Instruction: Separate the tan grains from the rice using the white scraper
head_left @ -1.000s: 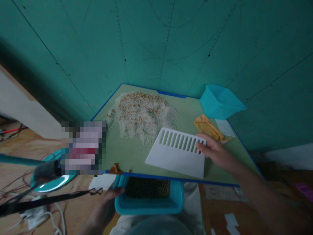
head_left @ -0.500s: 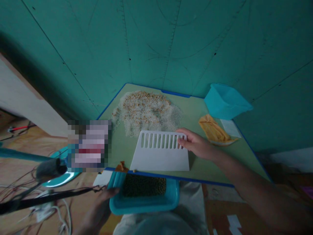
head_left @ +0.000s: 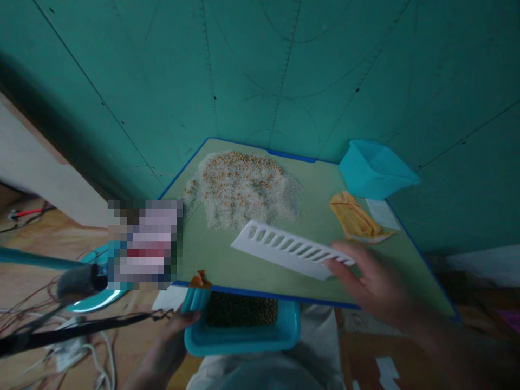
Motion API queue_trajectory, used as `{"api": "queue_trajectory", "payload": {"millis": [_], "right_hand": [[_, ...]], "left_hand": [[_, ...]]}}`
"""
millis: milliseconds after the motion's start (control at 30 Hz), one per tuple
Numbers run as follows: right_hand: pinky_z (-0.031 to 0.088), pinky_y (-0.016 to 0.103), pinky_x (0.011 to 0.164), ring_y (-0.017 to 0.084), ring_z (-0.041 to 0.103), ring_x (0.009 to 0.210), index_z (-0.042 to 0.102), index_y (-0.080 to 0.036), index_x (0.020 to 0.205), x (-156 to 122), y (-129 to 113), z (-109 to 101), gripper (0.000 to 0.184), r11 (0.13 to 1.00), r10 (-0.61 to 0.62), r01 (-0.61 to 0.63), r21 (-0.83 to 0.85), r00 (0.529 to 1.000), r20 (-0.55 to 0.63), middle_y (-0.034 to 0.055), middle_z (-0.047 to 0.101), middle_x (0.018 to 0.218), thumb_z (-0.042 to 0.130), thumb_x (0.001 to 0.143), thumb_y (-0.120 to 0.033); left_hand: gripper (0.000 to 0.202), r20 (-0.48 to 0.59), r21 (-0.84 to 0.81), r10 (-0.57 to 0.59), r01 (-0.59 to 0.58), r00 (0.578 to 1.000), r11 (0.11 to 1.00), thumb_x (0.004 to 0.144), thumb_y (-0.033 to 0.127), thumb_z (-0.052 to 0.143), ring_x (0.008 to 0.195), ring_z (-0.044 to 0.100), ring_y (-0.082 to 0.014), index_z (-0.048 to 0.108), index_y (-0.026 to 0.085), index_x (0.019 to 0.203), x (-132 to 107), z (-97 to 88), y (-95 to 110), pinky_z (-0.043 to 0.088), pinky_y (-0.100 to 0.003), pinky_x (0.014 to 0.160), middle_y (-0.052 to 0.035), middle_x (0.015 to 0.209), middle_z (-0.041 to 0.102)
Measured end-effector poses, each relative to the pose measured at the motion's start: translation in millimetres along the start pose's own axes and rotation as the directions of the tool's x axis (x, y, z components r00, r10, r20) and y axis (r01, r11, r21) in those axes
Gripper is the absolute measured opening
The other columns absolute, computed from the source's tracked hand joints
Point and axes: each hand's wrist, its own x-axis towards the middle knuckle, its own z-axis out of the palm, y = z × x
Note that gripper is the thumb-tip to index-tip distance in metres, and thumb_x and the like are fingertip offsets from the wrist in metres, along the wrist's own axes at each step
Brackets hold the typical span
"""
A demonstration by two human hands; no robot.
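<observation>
My right hand [head_left: 365, 276] grips one end of a white slotted plastic scraper [head_left: 284, 252], tilted above the table near its front edge. At the table's lower left, my left hand [head_left: 176, 330] is closed on the side of a blue plastic basin [head_left: 244, 344]. Inside the basin lies a layer of small dark green beans or pellets [head_left: 244, 311]. Beyond the scraper, a pile of white grains mixed with yellowish-brown beans [head_left: 244, 184] spreads over the table.
The pale green table [head_left: 203, 249] has a blue edge. A turquoise bin [head_left: 374, 170] and a folded orange cloth [head_left: 357, 216] sit at its right. On the left are a blurred-out box [head_left: 148, 244] and a black pole [head_left: 81, 330]. A green wall [head_left: 260, 70] stands behind.
The scraper has turned from facing me to a slant, its held end moving right and towards me with my right hand. My left hand stays on the basin.
</observation>
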Motion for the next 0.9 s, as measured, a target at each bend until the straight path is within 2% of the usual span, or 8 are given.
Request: {"api": "queue_trajectory", "payload": {"millis": [100,200,433,567,633,800,833,900], "right_hand": [[0.04,0.03,0.063,0.016,0.056,0.067,0.045,-0.024,0.1,-12.6,-11.4,0.3,0.023,0.917,-0.351,0.362,-0.169,0.932,0.089,0.0024,0.064,0.078,0.045,0.081,-0.01],[0.038,0.033,0.064,0.016,0.054,0.068,0.048,-0.021,0.097,-13.0,-17.1,1.5,0.022,0.818,-0.471,0.499,-0.287,0.867,0.165,0.0055,0.064,0.086,0.044,0.08,-0.007],[0.036,0.037,0.073,0.021,0.053,0.084,0.054,-0.016,0.09,2.1,-28.4,-1.7,0.014,0.814,-0.335,0.446,-0.372,0.884,0.327,0.0082,0.062,0.087,0.043,0.082,-0.011],[0.036,0.035,0.069,0.021,0.054,0.078,0.049,-0.016,0.105,6.9,-31.5,8.5,0.024,0.771,-0.322,0.483,-0.414,0.858,0.401,0.0089,0.061,0.089,0.048,0.081,-0.013],[0.036,0.035,0.066,0.021,0.055,0.077,0.044,-0.02,0.114,10.2,-30.3,15.1,0.034,0.758,-0.302,0.485,-0.435,0.853,0.425,0.0089,0.061,0.087,0.049,0.081,-0.015],[0.035,0.033,0.061,0.022,0.055,0.074,0.045,-0.024,0.113,25.7,-22.2,17.3,0.033,0.734,-0.195,0.455,-0.505,0.853,0.484,0.0089,0.059,0.081,0.049,0.081,-0.017],[0.034,0.032,0.06,0.022,0.055,0.074,0.046,-0.024,0.111,29.5,-19.9,15.6,0.032,0.731,-0.172,0.45,-0.513,0.849,0.499,0.0087,0.059,0.08,0.049,0.081,-0.017],[0.034,0.031,0.059,0.021,0.055,0.073,0.046,-0.025,0.111,36.7,-14.4,12.3,0.033,0.731,-0.131,0.434,-0.526,0.846,0.517,0.0081,0.058,0.08,0.048,0.08,-0.015]], "left_hand": [[0.017,-0.003,-0.001,0.01,-0.01,1.0,1.0,0.049,0.024,0.075,0.096,0.06,-0.0317,0.074,0.026,0.067,0.8,1.2,0.0,0.045,-0.035,0.085,0.0007,0.064,0.075],[0.016,-0.004,0.03,0.015,-0.015,1.0,0.999,0.047,0.027,0.077,0.098,0.059,-0.0316,0.074,0.027,0.063,0.1,4.1,0.2,0.044,-0.034,0.086,0.0015,0.068,0.075],[0.029,-0.051,0.048,0.011,-0.008,0.999,0.999,0.046,0.028,0.077,0.107,0.052,-0.0322,0.074,0.028,0.075,-2.9,11.2,0.4,0.041,-0.036,0.089,0.0022,0.083,0.075],[0.02,-0.063,0.047,0.005,-0.002,0.998,0.999,0.047,0.028,0.076,0.109,0.051,-0.0329,0.074,0.029,0.066,-5.8,15.6,3.4,0.041,-0.036,0.09,0.0014,0.086,0.075],[0.022,-0.058,0.048,-0.001,0.004,0.998,0.999,0.049,0.027,0.075,0.109,0.051,-0.0329,0.074,0.029,0.071,-7.6,16.8,4.5,0.042,-0.036,0.088,0.001,0.088,0.074],[0.027,-0.08,0.059,-0.028,0.032,0.996,0.998,0.055,0.028,0.069,0.108,0.052,-0.0338,0.073,0.03,0.082,9.4,-2.9,-2.6,0.046,-0.04,0.083,0.0004,0.096,0.072],[0.029,-0.134,0.06,-0.016,0.025,0.991,0.998,0.048,0.034,0.071,0.108,0.051,-0.0347,0.073,0.032,0.077,19.0,-12.3,-5.6,0.046,-0.04,0.083,0.0008,0.094,0.073],[0.034,-0.346,0.129,0.015,0.032,0.938,0.991,0.017,0.036,0.077,0.105,0.052,-0.0402,0.068,0.035,0.05,42.1,-34.4,-11.5,0.049,-0.042,0.078,0.0019,0.067,0.075]]}}
